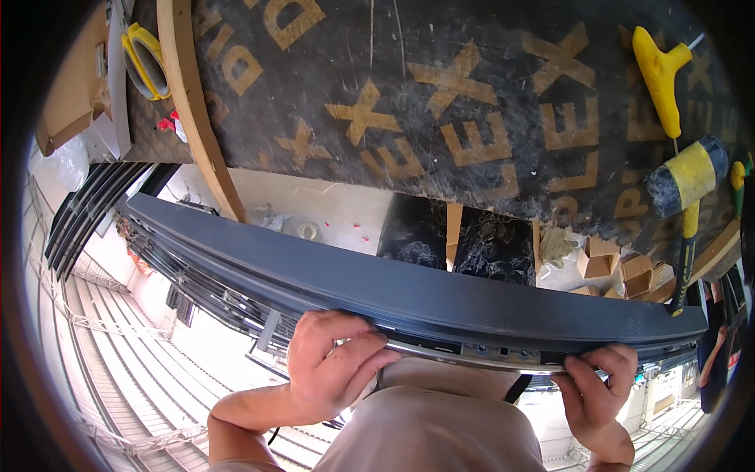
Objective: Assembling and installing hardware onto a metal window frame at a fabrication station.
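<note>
A long dark grey metal profile (330, 275) lies across the view, in front of my body. Along its near edge runs a slot with small fittings in it. At that slot is a thin, shiny metal strip (472, 363), slightly bowed. My left hand (332, 363) pinches the strip near its left end, thumb and fingers pressed together at the profile's edge. Farther right, my right hand (599, 387) grips the strip's other end between thumb and bent fingers. Whether the strip sits inside the slot or just outside it, I cannot tell.
Beyond the profile stands a dark, scuffed board bench (330, 102) with a wooden batten (197, 118). A mallet (692, 177) and a yellow T-handle tool (661, 75) lie at right, scissors (145, 61) at upper left. Cardboard boxes (602, 258) sit below; another person (714, 346) stands far right.
</note>
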{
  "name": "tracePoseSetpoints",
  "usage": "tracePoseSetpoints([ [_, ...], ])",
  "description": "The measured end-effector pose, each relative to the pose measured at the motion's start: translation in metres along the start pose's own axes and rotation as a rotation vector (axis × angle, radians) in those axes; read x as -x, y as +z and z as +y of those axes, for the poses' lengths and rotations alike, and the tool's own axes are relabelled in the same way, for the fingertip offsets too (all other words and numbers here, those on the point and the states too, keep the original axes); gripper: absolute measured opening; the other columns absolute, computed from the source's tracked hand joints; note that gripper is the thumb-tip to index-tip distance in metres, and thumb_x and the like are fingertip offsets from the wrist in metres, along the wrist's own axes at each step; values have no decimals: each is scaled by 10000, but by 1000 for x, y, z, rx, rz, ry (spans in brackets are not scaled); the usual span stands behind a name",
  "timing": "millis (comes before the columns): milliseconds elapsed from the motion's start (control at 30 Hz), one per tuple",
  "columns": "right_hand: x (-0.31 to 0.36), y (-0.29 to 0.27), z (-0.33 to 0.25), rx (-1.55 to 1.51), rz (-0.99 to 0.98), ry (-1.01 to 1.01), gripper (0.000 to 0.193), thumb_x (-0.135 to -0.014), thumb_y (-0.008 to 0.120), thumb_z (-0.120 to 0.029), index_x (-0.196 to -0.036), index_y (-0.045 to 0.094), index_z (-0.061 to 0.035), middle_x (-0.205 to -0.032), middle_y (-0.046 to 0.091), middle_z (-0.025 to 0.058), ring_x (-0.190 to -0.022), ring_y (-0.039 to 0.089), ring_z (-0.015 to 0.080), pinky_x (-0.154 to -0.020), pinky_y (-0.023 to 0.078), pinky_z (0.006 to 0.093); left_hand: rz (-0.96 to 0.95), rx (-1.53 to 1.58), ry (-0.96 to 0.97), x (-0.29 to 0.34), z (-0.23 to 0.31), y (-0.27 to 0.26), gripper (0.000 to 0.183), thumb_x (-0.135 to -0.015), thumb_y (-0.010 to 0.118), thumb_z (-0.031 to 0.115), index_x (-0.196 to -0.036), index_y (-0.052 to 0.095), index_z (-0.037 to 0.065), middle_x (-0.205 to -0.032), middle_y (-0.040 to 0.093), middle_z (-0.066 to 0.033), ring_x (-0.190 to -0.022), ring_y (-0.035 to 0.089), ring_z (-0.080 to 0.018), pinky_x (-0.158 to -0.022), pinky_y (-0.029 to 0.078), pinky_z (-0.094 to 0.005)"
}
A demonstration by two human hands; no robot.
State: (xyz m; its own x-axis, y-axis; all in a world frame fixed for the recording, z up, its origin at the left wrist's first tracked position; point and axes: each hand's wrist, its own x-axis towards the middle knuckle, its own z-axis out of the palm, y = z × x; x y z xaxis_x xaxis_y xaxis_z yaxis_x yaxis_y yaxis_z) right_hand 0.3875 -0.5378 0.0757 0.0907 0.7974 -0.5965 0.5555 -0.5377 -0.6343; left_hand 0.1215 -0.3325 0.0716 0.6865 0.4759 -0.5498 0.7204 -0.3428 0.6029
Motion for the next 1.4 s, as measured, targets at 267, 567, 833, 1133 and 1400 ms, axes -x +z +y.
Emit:
tracePoseSetpoints([
  [267,26,0,9,0,13,166,391,-642,756,2,-1017,650,4,-971,530,124,-933,512,320,-846,420,431,-50,82,-3,0,-2,-4,322,-683,882,103,-924,673,58,-923,606,-69,-769,600,-233,-677,456,-353],
  [567,26,0,12,-28,8,205,350,-665,739,6,-996,625,-10,-958,527,129,-920,509,327,-840,421,434,-210,91,-34,-10,3,-17,328,-674,854,166,-982,759,104,-935,560,-45,-802,539,-230,-688,417,-354],
  [833,29,5,16,-28,68,154,326,-700,729,-9,-1003,608,-16,-958,536,136,-921,509,334,-840,422,441,-362,176,-125,-29,13,-23,306,-705,783,91,-1009,773,124,-874,511,-38,-776,527,-204,-662,401,-337],
  [1133,29,6,19,-8,58,142,317,-721,745,-37,-1002,600,-30,-958,540,125,-921,510,325,-834,419,433,-511,96,-57,-38,21,-26,286,-742,757,60,-1015,780,143,-819,480,-28,-728,513,-195,-600,416,-305],
  [1400,30,6,17,-62,70,179,364,-642,776,28,-974,639,-28,-977,544,111,-929,519,306,-841,419,427,-407,90,-143,-34,21,-23,276,-752,736,47,-1025,726,80,-876,579,-67,-792,587,-255,-674,496,-360],
])
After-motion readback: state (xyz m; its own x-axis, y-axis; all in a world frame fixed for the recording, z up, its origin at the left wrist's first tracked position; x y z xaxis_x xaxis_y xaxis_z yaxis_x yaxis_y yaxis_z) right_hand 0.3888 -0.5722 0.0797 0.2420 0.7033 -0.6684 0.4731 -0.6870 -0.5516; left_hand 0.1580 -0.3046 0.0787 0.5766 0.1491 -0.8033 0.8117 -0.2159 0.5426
